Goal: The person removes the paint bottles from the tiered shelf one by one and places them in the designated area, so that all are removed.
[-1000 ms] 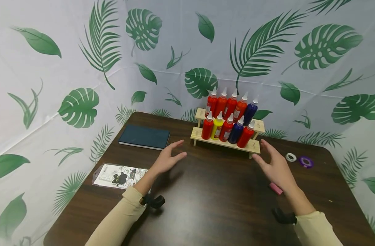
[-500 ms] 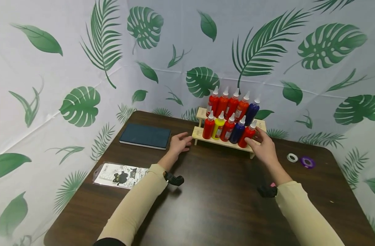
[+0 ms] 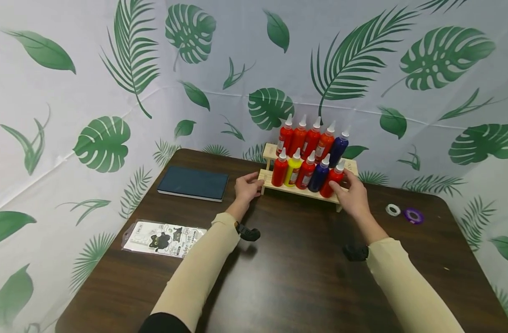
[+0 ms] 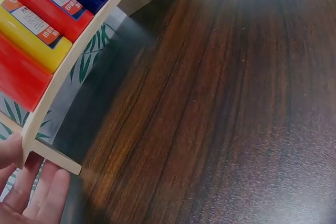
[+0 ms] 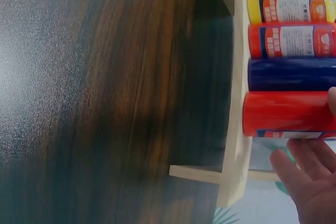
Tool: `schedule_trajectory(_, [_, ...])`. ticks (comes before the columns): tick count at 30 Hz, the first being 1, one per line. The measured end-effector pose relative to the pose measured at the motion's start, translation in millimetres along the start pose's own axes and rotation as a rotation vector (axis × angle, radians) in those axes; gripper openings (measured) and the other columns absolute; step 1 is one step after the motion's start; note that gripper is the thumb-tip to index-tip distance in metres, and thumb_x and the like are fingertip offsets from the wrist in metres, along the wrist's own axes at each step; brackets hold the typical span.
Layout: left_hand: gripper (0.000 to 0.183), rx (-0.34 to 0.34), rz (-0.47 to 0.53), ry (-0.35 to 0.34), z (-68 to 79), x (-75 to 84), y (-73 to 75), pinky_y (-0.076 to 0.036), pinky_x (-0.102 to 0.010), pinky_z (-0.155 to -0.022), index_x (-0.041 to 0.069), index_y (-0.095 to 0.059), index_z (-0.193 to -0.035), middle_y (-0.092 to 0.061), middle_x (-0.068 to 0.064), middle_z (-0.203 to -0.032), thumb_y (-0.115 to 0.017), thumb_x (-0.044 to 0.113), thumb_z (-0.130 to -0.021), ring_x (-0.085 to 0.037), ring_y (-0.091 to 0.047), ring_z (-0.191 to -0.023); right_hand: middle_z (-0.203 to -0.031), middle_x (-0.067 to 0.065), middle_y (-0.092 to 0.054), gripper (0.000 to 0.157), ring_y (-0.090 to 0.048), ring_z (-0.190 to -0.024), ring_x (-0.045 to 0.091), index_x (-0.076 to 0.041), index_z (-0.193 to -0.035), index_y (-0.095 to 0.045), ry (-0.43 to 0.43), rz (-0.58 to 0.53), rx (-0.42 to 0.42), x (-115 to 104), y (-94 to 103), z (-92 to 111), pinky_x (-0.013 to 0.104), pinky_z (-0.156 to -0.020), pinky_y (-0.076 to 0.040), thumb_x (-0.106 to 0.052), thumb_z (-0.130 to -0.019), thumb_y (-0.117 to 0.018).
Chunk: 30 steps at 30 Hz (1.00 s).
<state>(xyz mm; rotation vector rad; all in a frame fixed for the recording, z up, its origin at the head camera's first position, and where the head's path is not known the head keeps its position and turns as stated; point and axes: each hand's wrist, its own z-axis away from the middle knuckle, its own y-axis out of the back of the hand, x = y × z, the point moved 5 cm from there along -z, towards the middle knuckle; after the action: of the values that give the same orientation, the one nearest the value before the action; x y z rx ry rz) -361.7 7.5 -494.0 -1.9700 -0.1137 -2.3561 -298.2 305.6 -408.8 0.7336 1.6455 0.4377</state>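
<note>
Your right hand grasps the red bottle at the right end of the wooden rack, on its front tier, thumb on the bottle's front, fingers round its outer side. The bottle stands upright, white nozzle pointing up; its body is glossy red, a label edging the outer side. Your left hand grips the pale rack's left end, which runs lengthwise left to right on the surface.

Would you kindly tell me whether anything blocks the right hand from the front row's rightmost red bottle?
Nothing visible does: the right hand is at the outer side of the red bottle, and the neighbouring blue bottle stands on the opposite side.
</note>
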Motion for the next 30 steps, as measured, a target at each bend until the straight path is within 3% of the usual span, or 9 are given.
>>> schedule_trajectory(8, [0.038,-0.042,0.017,0.032,-2.5,-1.7,0.6,-0.056,-0.045,-0.079,0.010,-0.065,-0.124,-0.070,-0.012,-0.103,-0.071,0.010,-0.086,-0.030,-0.067,-0.094,-0.131,0.029,-0.053,0.055,-0.053,-0.117,0.046,-0.002,-0.143,-0.040,0.017,0.005,0.022,0,-0.1,1,0.056,-0.098,-0.043,-0.021,-0.095,-0.060])
schedule_trajectory(15, [0.038,-0.054,0.015,0.064,-7.3,-0.9,1.8,-0.058,-0.038,-0.074,0.011,-0.066,-0.123,-0.070,-0.012,-0.102,-0.072,0.009,-0.085,-0.027,-0.069,-0.092,-0.130,0.027,-0.054,0.054,-0.054,-0.116,0.043,-0.002,-0.141,-0.042,0.025,0.000,0.038,-1,3.3,6,0.055,-0.098,-0.043,-0.021,-0.094,-0.062])
schedule_trajectory(23, [0.037,-0.054,0.027,0.092,-8.3,-2.5,1.9,-0.058,-0.038,-0.075,0.012,-0.067,-0.122,-0.071,-0.012,-0.102,-0.073,0.009,-0.085,-0.028,-0.069,-0.094,-0.127,0.026,-0.055,0.054,-0.054,-0.114,0.042,-0.005,-0.140,-0.044,-0.020,-0.032,0.017,1,18.9,35,0.057,-0.097,-0.043,-0.027,-0.094,-0.061])
schedule_trajectory(30, [0.036,-0.053,0.031,0.106,-8.1,-0.9,2.5,-0.057,-0.040,-0.077,0.011,-0.067,-0.120,-0.070,-0.013,-0.101,-0.072,0.009,-0.085,-0.028,-0.069,-0.093,-0.125,0.028,-0.056,0.055,-0.055,-0.111,0.044,-0.001,-0.139,-0.044,-0.048,-0.007,-0.005,21,29.3,64,0.057,-0.093,-0.045,-0.027,-0.094,-0.062])
